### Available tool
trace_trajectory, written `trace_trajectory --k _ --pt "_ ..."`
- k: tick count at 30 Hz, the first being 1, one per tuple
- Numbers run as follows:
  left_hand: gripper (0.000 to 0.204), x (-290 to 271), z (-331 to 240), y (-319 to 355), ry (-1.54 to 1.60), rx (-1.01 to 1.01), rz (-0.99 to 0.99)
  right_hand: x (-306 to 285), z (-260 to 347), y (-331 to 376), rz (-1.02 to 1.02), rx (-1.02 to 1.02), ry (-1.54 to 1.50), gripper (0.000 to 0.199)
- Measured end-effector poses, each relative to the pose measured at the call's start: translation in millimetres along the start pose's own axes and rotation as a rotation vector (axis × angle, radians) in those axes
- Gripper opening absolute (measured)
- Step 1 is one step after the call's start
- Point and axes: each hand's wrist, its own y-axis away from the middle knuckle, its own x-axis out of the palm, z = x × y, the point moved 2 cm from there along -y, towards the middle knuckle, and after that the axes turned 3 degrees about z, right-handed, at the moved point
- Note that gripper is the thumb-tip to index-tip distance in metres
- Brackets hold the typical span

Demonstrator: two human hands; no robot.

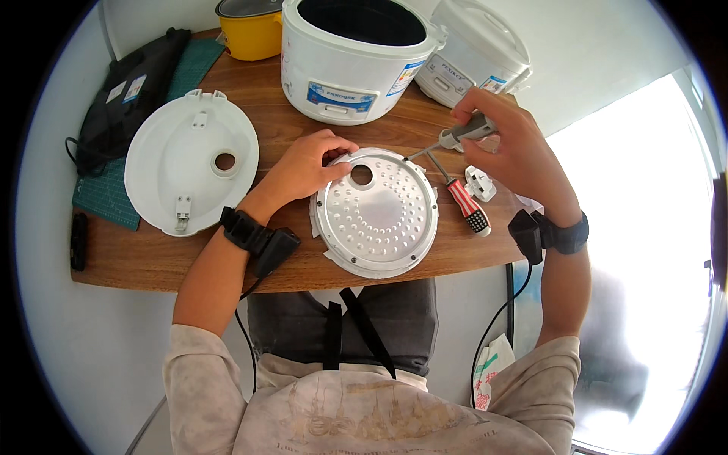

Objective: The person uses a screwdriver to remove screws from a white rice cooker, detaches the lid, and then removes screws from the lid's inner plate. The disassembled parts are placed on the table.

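A round metal plate (pixel 383 220) with many small holes lies on the wooden table (pixel 152 262) in front of me. My left hand (pixel 307 168) rests on its upper left rim, fingers curled over the edge. My right hand (pixel 506 144) holds a grey-handled screwdriver (pixel 462 135), its tip pointing down-left at the plate's upper right rim. A second screwdriver (pixel 464 203) with a red striped handle lies on the table just right of the plate. Both wrists wear black bands with small boxes.
A white round plastic lid (pixel 178 163) lies at the left. An open white rice cooker (pixel 353 57) stands behind the plate, a closed white one (pixel 474 49) to its right, a yellow pot (pixel 249 32) at the back. A small white plastic part (pixel 480 183) lies near the screwdrivers. A black bag (pixel 133 91) on a green mat (pixel 98 199) is far left.
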Motion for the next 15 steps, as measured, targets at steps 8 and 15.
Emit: trace_trajectory --k 8,15 --pt "0.032 -2.0 -2.7 2.0 -0.024 0.03 0.0 11.6 22.3 -4.3 -0.106 0.098 0.198 0.023" --pt "0.032 -0.5 1.0 2.0 0.026 0.036 -0.012 12.1 21.9 -0.6 -0.159 0.089 0.169 0.03"
